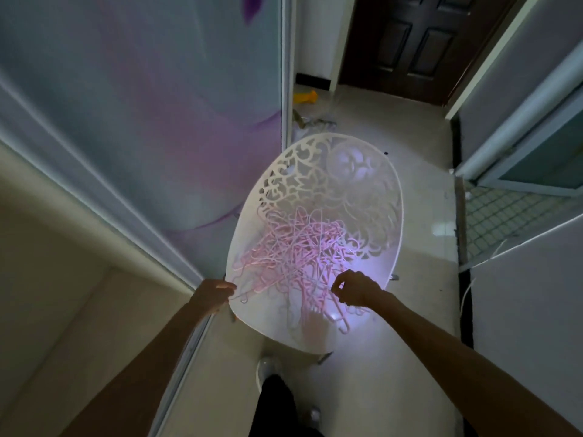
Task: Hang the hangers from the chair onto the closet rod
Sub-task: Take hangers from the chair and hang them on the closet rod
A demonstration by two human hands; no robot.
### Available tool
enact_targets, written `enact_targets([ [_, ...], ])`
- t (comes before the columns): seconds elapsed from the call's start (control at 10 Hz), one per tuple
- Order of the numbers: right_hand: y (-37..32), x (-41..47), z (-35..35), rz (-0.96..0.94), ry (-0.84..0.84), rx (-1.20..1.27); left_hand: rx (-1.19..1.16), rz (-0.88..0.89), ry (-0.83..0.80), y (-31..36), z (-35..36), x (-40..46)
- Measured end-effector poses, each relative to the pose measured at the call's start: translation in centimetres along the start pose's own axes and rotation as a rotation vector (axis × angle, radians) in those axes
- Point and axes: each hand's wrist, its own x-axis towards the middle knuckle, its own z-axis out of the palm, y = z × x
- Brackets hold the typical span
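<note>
Head view: our left hand (216, 293) pinches one hanger (243, 297), right hand (353, 291) curled empty above the tangled hangers (299, 253); we should lift slowly, untangling.

head camera looks steeply down, close above the chair (318, 190).

Home hallway is being indicated: sliding wardrobe door (142, 105) at left, dark panelled door (419, 42) at top, tiled floor (419, 190).
</note>
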Motion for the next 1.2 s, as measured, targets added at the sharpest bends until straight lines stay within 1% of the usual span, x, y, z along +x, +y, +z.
enact_targets([
  [0.1,-0.1,3.5,1.0,0.004,0.009,-0.043,0.016,0.019,0.038,0.0,0.8,3.8],
  [0.2,-0.2,7.7,2.4,0.04,-0.011,-0.026,-0.056,-0.022,0.058,-0.2,2.3,8.4],
  [0.3,-0.6,11.1,4.4,0.097,-0.046,-0.025,-0.072,-0.028,0.109,-0.8,3.4,11.4],
  [0.4,-1.3,14.4,6.3,0.165,-0.022,0.011,0.031,0.075,0.14,-1.3,4.1,14.9],
  [0.5,-2.3,16.5,7.7,0.235,0.014,0.127,0.135,0.058,0.107,-1.2,4.3,17.2],
  [0.6,-3.2,18.1,9.4,0.283,0.013,0.188,0.128,0.048,0.052,-1.8,4.7,19.4],
  [0.7,-3.7,19.3,11.2,0.282,0.063,0.2,0.111,0.064,0.014,-2.8,5.4,20.9],
  [0.8,-3.8,19.5,12.2,0.282,0.139,0.244,0.102,0.113,0.023,-3.3,5.9,20.9],
  [0.9,-3.2,19.2,11.7,0.251,0.165,0.253,0.081,0.161,0.067,-3.8,5.6,21.0],
  [1.0,-2.1,18.8,10.2,0.188,0.197,0.279,0.135,0.17,0.102,-3.6,5.1,20.9],
  [1.1,-1.2,18.9,8.4,0.101,0.265,0.308,0.15,0.16,0.109,-3.4,5.2,20.5],
  [1.2,-1.3,19.7,6.8,0.035,0.283,0.487,0.086,0.134,0.109,-3.1,5.1,20.3],
])
